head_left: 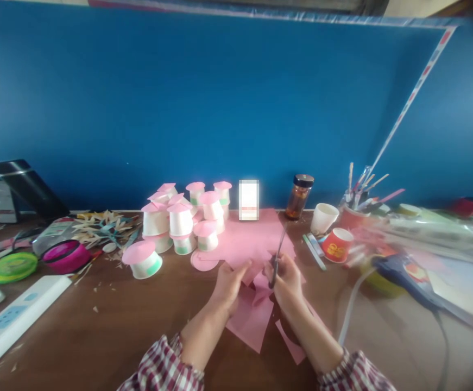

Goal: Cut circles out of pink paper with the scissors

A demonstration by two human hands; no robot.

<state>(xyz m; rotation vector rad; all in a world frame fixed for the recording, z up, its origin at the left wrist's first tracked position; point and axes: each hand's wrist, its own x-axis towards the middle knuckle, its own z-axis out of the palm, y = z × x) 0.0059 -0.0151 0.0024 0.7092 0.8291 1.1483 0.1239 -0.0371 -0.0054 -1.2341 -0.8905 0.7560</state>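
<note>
My left hand point(228, 285) is closed on a small piece of pink paper point(254, 270), pinched by the thumb and fingers. Closed round a pair of scissors point(275, 267) is my right hand point(290, 283), just right of that paper. The blades are blurred, so I cannot tell whether they touch the paper. Under both hands lie more pink paper point(252, 320) and a curved pink offcut point(290, 343). Behind them a large pink sheet point(252, 231) is spread on the table, with a pink paper disc point(201, 262) at its left edge.
Several paper cups point(180, 221) with pink paper tops stand stacked left of the sheet; one capped cup point(149, 266) stands nearer. Rightward are a jar point(300, 198), a white cup point(324, 218), a red cup point(337, 245) and a glue gun point(407, 279). A power strip point(36, 315) lies left.
</note>
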